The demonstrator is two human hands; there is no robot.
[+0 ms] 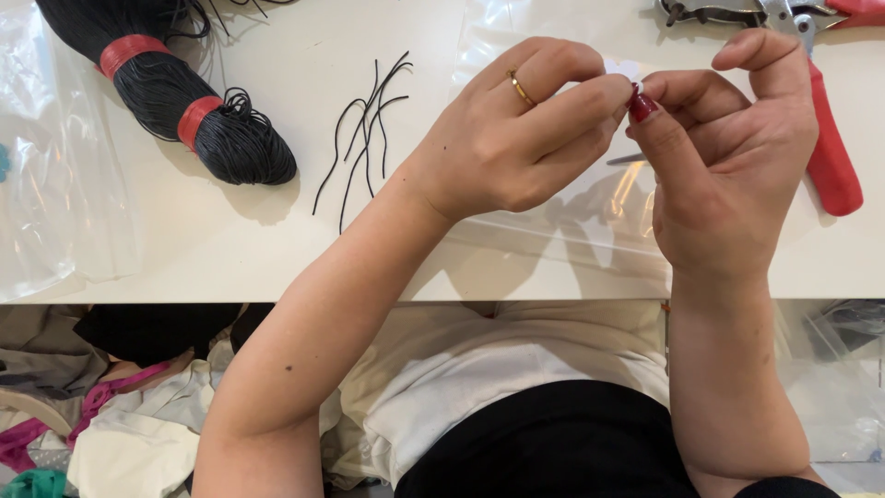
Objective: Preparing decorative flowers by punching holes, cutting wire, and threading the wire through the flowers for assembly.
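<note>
White and paper-thin, a small flat tag (625, 68) sits pinched between the fingertips of the left hand (516, 138) and right hand (728, 157) — both closed on it. It looks light and bendable, best held by its edges. Beyond the fingers lie red-handled punch pliers (830, 148); left of them, cut black cord pieces (367, 129) and a black cord bundle (175, 92).

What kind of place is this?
Probably a home craft table: a bundle of black cord, cut cord pieces, red-handled punch pliers, and fabric scraps piled below.
</note>
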